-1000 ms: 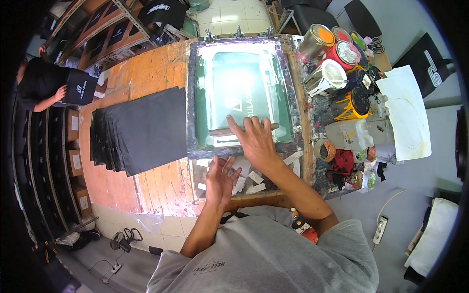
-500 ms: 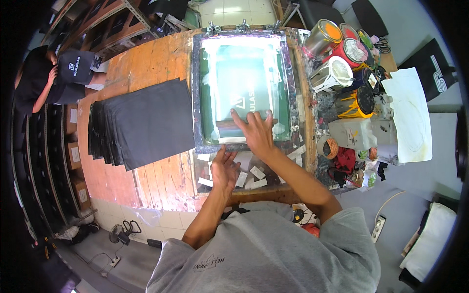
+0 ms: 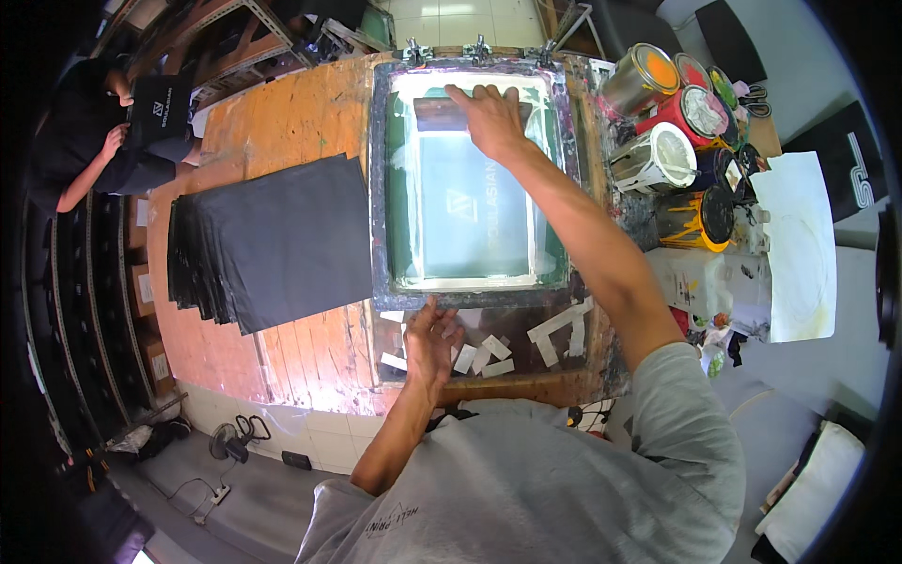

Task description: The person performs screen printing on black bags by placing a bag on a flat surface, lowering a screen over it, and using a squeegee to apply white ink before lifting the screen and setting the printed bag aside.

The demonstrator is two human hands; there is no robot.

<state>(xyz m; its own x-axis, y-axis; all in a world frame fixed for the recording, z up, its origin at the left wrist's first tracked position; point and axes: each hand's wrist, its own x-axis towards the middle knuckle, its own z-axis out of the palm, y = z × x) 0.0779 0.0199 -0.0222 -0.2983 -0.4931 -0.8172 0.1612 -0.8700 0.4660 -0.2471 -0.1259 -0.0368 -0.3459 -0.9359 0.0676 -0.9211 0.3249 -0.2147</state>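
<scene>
A screen-printing frame [image 3: 381, 207] with a green mesh lies before me, its pale middle showing a light logo and lettering. My right hand [image 3: 495, 122] is closed over the squeegee [image 3: 440, 115] near the frame's far end. The squeegee's blade lies across the mesh, its right part covered by my fingers. At the near edge, my left hand [image 3: 432, 346] has its fingers apart, one fingertip touching the frame's bar. White strips of tape [image 3: 496, 348] lie on the board beside that hand. Metal clamps [image 3: 479, 49] hold the frame's far side.
Left of the frame, a fanned stack of black sheets [image 3: 272, 240] covers part of the wooden table [image 3: 282, 113]. Paint cans [image 3: 642, 80] and tubs crowd the right side, near a white sheet [image 3: 797, 244]. At far left a person [image 3: 89, 141] holds up a printed black piece.
My right hand has pushed the squeegee from the near part of the mesh to its far end. My left hand stays at the near bar. The other person's black piece has turned slightly.
</scene>
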